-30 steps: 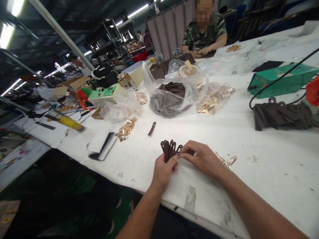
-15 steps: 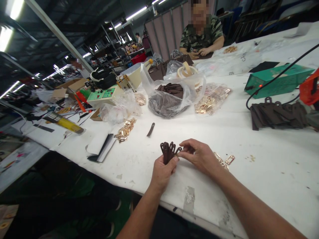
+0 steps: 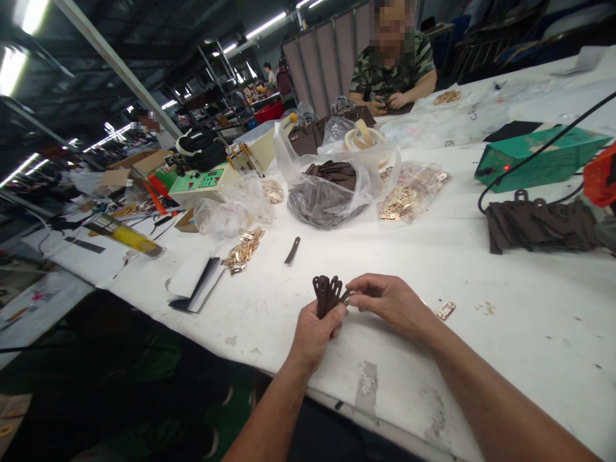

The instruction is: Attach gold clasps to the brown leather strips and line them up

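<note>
While the left hand (image 3: pixel 315 330) clamps brown straps (image 3: pixel 327 295), right hand (image 3: pixel 385 301) pinched on a small shiny piece (image 3: pixel 349 296), at their edge.

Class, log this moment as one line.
left hand: gripping dark strips | right hand: at strips' right side | loose strip: on white table

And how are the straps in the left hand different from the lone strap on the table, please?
Number: the held straps form a bunch; the lone strap is single.
Pose: the held straps stick up, fanned out; the lone strap lies down on the table.
Contact: the left hand grips the held straps; the lone strap is untouched.
Both are dark brown, with a hole near a rounded end.
</note>
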Motion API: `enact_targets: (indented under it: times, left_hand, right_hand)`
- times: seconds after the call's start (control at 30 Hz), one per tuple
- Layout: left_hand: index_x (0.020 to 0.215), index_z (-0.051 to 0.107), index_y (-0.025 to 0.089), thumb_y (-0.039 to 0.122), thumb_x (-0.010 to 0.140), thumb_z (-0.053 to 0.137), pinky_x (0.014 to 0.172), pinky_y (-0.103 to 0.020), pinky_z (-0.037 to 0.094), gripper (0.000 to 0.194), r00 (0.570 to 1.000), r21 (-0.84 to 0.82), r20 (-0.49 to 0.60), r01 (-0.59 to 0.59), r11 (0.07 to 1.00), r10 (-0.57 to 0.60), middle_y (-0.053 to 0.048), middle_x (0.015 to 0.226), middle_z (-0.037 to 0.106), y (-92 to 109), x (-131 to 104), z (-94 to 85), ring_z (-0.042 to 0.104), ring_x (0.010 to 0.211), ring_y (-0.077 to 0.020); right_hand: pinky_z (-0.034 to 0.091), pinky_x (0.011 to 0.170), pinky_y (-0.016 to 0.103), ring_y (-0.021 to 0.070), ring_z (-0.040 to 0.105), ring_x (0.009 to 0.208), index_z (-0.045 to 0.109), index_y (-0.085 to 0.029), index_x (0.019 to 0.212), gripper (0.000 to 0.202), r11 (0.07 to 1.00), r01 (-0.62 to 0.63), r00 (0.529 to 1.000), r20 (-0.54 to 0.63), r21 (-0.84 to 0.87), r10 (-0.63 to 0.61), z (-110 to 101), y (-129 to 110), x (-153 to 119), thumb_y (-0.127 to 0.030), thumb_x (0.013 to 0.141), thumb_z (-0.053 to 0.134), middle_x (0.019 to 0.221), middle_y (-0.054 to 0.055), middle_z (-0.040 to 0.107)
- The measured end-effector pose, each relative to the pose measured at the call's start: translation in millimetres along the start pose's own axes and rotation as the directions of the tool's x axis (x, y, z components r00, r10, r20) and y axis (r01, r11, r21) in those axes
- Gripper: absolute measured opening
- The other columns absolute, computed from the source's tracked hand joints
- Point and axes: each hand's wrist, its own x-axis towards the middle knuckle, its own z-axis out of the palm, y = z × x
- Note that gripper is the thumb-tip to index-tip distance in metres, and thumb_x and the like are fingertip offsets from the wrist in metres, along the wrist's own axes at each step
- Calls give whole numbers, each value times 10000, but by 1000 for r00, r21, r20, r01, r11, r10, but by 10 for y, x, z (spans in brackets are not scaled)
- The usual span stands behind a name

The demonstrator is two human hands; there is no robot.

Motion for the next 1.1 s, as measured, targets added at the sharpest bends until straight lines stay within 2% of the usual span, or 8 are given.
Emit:
enact_targets:
  times: [0.13,0.37,0.6,0.7,0.83,0.97,1.03,1.1]
  left_hand:
    - [818,632,145,414,808,735,474,-218,251,289,1000,30,5,1,1000,-1,42,557,493,0,-5,-4,380,490,-78]
    - [786,600,171,385,819,728,485,-208,276,252,998,91,-56,-36,995,42,67,554,455,-36,-26,50,349,496,-77]
    - [747,616,156,392,832,715,485,-206,312,270,997,175,-37,-64,983,72,46,545,503,-12,-33,49,400,497,-83]
    - [851,672,144,415,836,709,484,-202,321,274,998,137,-43,-45,990,51,42,549,520,-44,-17,40,418,495,-85]
    - [919,688,144,429,849,690,485,-206,340,293,988,178,-125,-65,982,88,47,550,513,-76,-24,72,424,495,-92]
    - [889,685,166,374,884,650,538,-227,401,211,930,426,-222,-177,887,292,31,598,537,-55,-66,122,489,554,-122]
    - [857,674,178,287,895,630,635,-249,454,124,865,560,-178,-302,772,468,-1,698,599,-41,-75,123,555,653,-146]
    - [897,682,189,189,897,595,746,-279,484,87,793,612,-65,-448,652,606,-40,840,649,-35,-73,103,606,787,-173]
  right_hand:
    - [441,622,261,134,567,642,731,-202,913,180,1000,-11,1000,-10,-22,11,1,-23,0,-344,805,709,701,-15,655]
    - [438,608,250,125,559,627,715,-169,875,194,990,-83,996,49,116,78,-25,-40,-18,-351,808,703,693,-8,646]
    - [406,574,224,112,549,608,692,-155,766,173,997,-76,997,25,26,76,-63,-83,-42,-323,808,708,650,-12,644]
    - [406,574,220,110,557,606,689,-154,757,170,997,-70,997,23,15,70,-54,-84,-35,-315,807,707,653,-11,653]
    - [407,573,225,115,561,604,707,-161,770,172,994,-96,995,-43,-46,94,2,-89,-18,-327,812,702,647,-8,662]
    - [430,575,233,123,586,597,723,-167,834,206,986,-158,978,-150,-50,149,120,-120,-24,-370,798,715,675,-1,677]
    - [446,567,238,129,604,583,710,-162,862,261,981,-191,966,-172,28,193,189,-118,-32,-411,786,723,677,3,679]
    - [455,558,239,134,608,578,697,-155,873,304,970,-206,957,-182,127,227,245,-97,-35,-441,776,727,668,4,673]
